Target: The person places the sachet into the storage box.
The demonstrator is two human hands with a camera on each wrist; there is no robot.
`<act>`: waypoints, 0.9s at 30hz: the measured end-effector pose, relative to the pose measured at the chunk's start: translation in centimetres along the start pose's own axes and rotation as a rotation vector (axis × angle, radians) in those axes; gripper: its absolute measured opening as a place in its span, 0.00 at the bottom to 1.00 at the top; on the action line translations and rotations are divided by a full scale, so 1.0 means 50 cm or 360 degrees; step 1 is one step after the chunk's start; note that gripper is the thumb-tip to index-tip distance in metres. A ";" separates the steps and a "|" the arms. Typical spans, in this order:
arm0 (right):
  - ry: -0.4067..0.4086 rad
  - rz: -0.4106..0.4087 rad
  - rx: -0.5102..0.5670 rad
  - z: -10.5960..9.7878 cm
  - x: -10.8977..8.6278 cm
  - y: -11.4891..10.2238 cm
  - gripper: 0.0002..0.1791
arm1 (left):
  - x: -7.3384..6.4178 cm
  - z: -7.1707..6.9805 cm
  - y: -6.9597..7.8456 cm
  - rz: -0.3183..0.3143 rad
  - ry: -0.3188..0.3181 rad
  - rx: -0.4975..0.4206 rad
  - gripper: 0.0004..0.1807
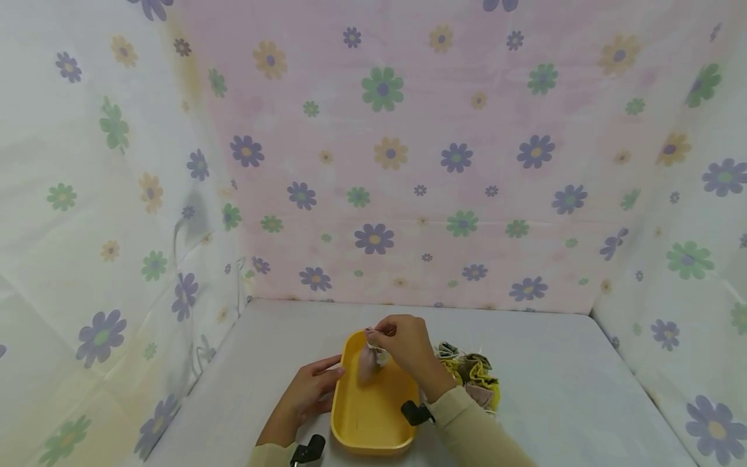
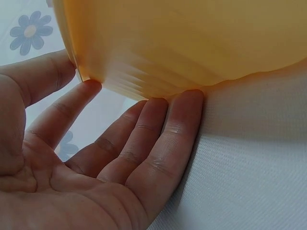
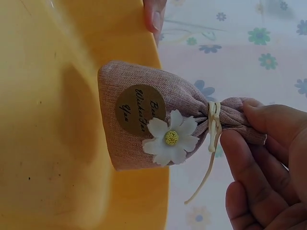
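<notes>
My right hand [image 1: 405, 347] pinches the gathered neck of a small pink cloth sachet [image 3: 144, 96] between thumb and fingers. The sachet hangs over the far end of a yellow plastic tray [image 1: 373, 421]. A white cloth flower [image 3: 171, 137], a round brown label [image 3: 139, 110] with script lettering and a pale cord tied round the neck [image 3: 213, 127] show on it. At the tray's left side is my left hand [image 1: 315, 389]. Its fingers [image 2: 187, 120], fairly straight, touch the outer wall and lower edge, and its palm stays apart from the plastic.
Right of the tray, partly behind my right forearm, lies a pile of small cloth sachets [image 1: 481, 376] in yellow, olive and pink. The white table [image 1: 560, 389] is enclosed by flower-printed cloth walls [image 1: 408, 130]. A thin cable [image 1: 176, 240] shows at the left wall.
</notes>
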State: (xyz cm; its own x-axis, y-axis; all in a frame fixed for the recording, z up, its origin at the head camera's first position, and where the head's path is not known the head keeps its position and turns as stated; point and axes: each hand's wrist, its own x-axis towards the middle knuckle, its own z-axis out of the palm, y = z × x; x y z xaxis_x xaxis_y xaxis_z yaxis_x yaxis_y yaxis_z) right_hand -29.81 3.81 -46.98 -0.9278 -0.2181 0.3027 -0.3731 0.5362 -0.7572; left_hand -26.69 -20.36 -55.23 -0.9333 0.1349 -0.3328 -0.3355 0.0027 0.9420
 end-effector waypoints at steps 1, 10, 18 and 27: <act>0.0004 -0.0001 -0.0007 0.003 0.002 0.001 0.06 | 0.000 0.000 0.000 -0.0001 0.0002 0.0001 0.36; -0.0006 0.0030 -0.0052 0.028 0.017 0.002 0.07 | -0.004 0.001 0.002 0.0002 -0.0032 0.0022 0.36; 0.0002 0.0023 -0.0105 0.047 0.021 0.007 0.08 | -0.002 -0.002 0.001 -0.0039 -0.0016 0.0020 0.36; -0.0041 -0.0007 -0.0149 0.057 0.021 0.017 0.07 | 0.001 0.001 -0.002 -0.0011 -0.0017 0.0021 0.36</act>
State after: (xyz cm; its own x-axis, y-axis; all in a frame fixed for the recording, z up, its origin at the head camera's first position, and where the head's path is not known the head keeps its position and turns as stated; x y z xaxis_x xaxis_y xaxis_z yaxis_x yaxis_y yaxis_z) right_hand -31.08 1.70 -48.95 -0.9263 -0.2406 0.2900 -0.3767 0.6088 -0.6982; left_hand -26.71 -20.32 -55.32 -0.9296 0.1454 -0.3387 -0.3400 0.0168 0.9403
